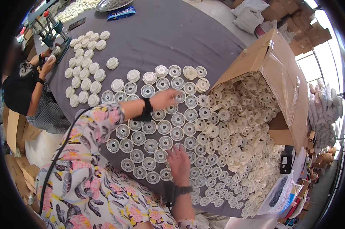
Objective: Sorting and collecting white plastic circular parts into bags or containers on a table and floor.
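Rows of round white plastic housings with shiny ring-shaped insides [164,127] lie across the grey cloth in front of me. My left hand [165,100], with a black band at its wrist, reaches over the upper rows. Its fingertips are at one housing [179,96] and blurred by motion, so any grip cannot be made out. Lower down, my right hand [179,162] rests its spread fingers over housings in the nearer rows. To its right, small cream plastic rings [243,143] spill in a heap from a cardboard box [283,65] tipped on its side.
Closed white round pieces [86,63] stand grouped at the left. Beyond them a person in a black cap [18,89] handles a hand press [54,34]. A metal tray [111,4] and a blue packet [121,13] lie at the far edge; a clear plastic bag [281,194] sits near right.
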{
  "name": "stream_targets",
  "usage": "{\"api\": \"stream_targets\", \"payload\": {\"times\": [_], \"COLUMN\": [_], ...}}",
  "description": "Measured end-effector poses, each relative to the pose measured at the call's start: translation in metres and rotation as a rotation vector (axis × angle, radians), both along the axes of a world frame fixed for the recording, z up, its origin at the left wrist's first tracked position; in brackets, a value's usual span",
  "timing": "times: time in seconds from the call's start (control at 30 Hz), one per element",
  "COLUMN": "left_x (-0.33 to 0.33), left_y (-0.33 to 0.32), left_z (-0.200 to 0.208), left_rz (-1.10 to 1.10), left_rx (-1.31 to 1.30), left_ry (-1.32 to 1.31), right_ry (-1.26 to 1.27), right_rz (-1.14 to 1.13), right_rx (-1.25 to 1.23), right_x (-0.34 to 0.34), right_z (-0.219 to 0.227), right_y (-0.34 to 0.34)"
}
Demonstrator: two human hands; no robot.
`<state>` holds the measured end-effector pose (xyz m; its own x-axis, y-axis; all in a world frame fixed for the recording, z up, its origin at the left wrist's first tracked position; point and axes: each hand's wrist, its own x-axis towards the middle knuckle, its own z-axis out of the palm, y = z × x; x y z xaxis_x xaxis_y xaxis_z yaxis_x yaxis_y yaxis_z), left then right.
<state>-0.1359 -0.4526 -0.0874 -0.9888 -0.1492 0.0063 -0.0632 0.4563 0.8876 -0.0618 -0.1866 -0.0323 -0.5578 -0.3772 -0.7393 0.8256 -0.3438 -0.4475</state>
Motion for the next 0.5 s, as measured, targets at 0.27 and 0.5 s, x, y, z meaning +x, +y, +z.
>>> {"api": "stream_targets", "payload": {"times": [0.27, 0.5], "left_x": [-0.114, -0.101], "left_y": [-0.059, -0.066], "left_z": [-0.05, -0.055], "left_rz": [0.43, 0.234], "left_rx": [-0.214, -0.763], "left_ry": [0.075, -0.172], "right_ry": [-0.107, -0.174], "right_rz": [-0.126, -0.181], "right_rx": [0.135, 0.18], "right_x": [0.07, 0.08], "right_z": [-0.031, -0.036], "right_y": [0.085, 0.088]}}
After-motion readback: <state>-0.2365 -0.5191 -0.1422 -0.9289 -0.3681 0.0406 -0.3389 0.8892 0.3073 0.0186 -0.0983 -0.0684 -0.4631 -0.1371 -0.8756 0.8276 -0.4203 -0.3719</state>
